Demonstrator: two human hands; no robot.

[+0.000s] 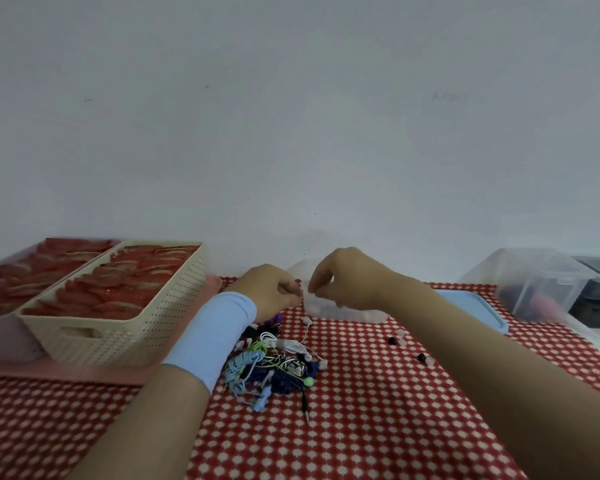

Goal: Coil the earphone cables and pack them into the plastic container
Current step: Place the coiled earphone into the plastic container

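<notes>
A tangled pile of earphone cables (274, 365) in white, blue, green and dark colours lies on the red checked tablecloth (361, 410). Behind it stands a small clear plastic container (329, 311). My left hand (274, 292) and my right hand (347, 278) meet just above the container's left rim, fingers curled and pinching something small and pale between them; it is too blurred to name. A white cable (305, 329) trails from below the hands down to the pile. A light blue band covers my left wrist.
A cream perforated basket (125, 327) with red packets sits at the left on a pink tray, a second one behind it. A blue lid (478, 306) lies right of the container. A clear bin (534, 282) stands far right. Small loose ear tips (395, 339) dot the cloth.
</notes>
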